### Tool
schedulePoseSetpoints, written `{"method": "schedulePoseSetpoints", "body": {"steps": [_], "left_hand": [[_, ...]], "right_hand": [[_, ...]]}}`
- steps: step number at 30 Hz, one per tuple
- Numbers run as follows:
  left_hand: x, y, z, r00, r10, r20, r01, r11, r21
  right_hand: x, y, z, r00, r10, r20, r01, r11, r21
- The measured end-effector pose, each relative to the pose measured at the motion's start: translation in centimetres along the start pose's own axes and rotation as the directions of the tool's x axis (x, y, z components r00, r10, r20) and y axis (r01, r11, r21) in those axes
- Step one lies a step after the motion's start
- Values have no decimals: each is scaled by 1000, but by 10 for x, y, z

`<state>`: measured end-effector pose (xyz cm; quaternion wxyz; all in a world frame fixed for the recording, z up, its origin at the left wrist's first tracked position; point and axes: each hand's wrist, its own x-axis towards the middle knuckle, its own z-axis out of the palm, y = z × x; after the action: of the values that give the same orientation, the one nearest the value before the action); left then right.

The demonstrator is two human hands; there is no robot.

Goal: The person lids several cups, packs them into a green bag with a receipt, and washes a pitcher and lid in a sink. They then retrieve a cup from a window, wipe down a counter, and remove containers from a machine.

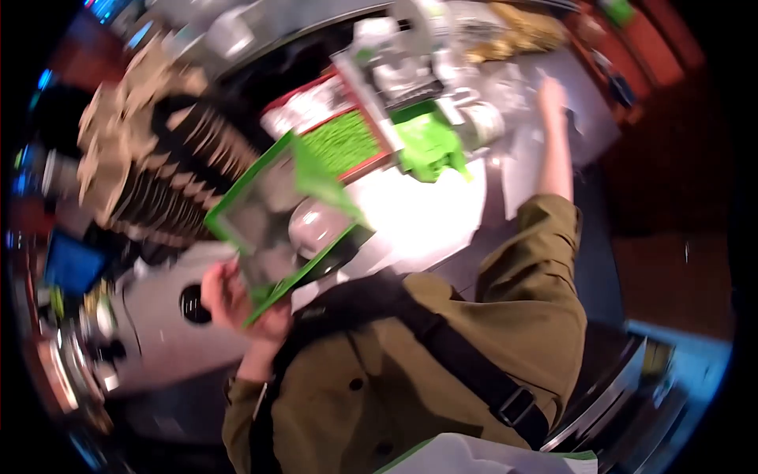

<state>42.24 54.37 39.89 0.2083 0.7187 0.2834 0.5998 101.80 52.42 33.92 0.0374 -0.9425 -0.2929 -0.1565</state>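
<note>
My left hand is closed on the lower edge of a green open-topped bag with a pale grey inside. In the bag sits a round white container, and other pale shapes beside it are too blurred to name. My right arm reaches far out over the metal counter. At its end my right hand is small and smeared by motion, near some crumpled clear plastic. Whether its fingers touch or hold anything does not show.
Stacked brown paper bags stand at the left. A red-edged tray holds bright green pieces and white packets. Beyond are a green bag-like item, white tubs and a gold package.
</note>
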Motion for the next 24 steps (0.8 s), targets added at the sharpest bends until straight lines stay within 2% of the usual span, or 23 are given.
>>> {"method": "schedulePoseSetpoints", "body": {"steps": [2, 3, 4, 5, 6, 7, 8, 9, 10, 11, 12, 13, 14, 16, 17, 18, 20, 21, 22, 24], "left_hand": [[-4, 3, 4, 996, -83, 9, 84, 980, -182], [-6, 5, 2, 993, -109, 42, 113, 984, -136], [-6, 5, -1, 988, -133, 77, 140, 985, -100], [-6, 4, -7, 981, -116, 156, 130, 988, -83], [-7, 10, -2, 976, -200, 89, 212, 965, -152], [-6, 12, -7, 964, -224, 145, 238, 968, -86], [-5, 14, -10, 947, -248, 202, 258, 966, -25], [-2, 15, -11, 961, -183, 209, 187, 982, 4], [3, 14, -9, 970, -118, 211, 114, 993, 32], [9, 13, -8, 975, -53, 214, 41, 997, 63], [20, 6, -4, 983, 40, 181, -40, 999, -4], [30, 4, -4, 980, 33, 199, -16, 996, -87], [36, 3, -6, 976, 25, 218, 13, 985, -171], [32, -6, -12, 951, -31, 309, 105, 968, -228], [31, -4, -10, 965, -1, 260, 47, 985, -167], [27, -5, -7, 980, -9, 196, 50, 978, -203], [17, -15, 0, 997, -24, 74, 43, 960, -278], [16, -20, 4, 999, 25, 34, -13, 950, -311], [12, -24, 4, 997, 62, 36, -48, 952, -303], [10, -15, 12, 995, -93, -24, 77, 920, -383]], "right_hand": [[-24, -31, -73, 978, 209, 7, -209, 976, 61], [-49, -50, -113, 994, 105, -31, -104, 993, 50], [-81, -74, -157, 998, -61, -23, 66, 918, 390], [-109, -95, -165, 929, -233, -287, 368, 511, 777], [-143, -111, -178, 815, -498, -297, 445, 209, 871], [-184, -143, -187, 545, -709, -448, 356, -289, 889], [-209, -166, -193, 476, -760, -443, 334, -310, 890], [-234, -188, -199, 403, -805, -434, 309, -327, 893], [-246, -201, -198, 424, -786, -451, 286, -356, 890], [-247, -204, -191, 390, -795, -464, 301, -366, 881], [-246, -208, -187, 357, -802, -480, 319, -378, 869], [-246, -210, -188, 390, -757, -524, 317, -424, 848], [-255, -208, -187, 496, -764, -413, 154, -391, 907], [-253, -210, -190, 544, -730, -414, 249, -331, 910], [-251, -210, -190, 551, -724, -416, 283, -308, 909], [-249, -211, -190, 557, -717, -418, 316, -283, 906], [-249, -212, -190, 569, -703, -427, 278, -325, 904], [-248, -214, -194, 537, -621, -570, 532, -275, 801], [-245, -214, -187, 448, -580, -680, 665, -292, 687], [-246, -211, -189, 480, -591, -648, 607, -310, 732]]}}
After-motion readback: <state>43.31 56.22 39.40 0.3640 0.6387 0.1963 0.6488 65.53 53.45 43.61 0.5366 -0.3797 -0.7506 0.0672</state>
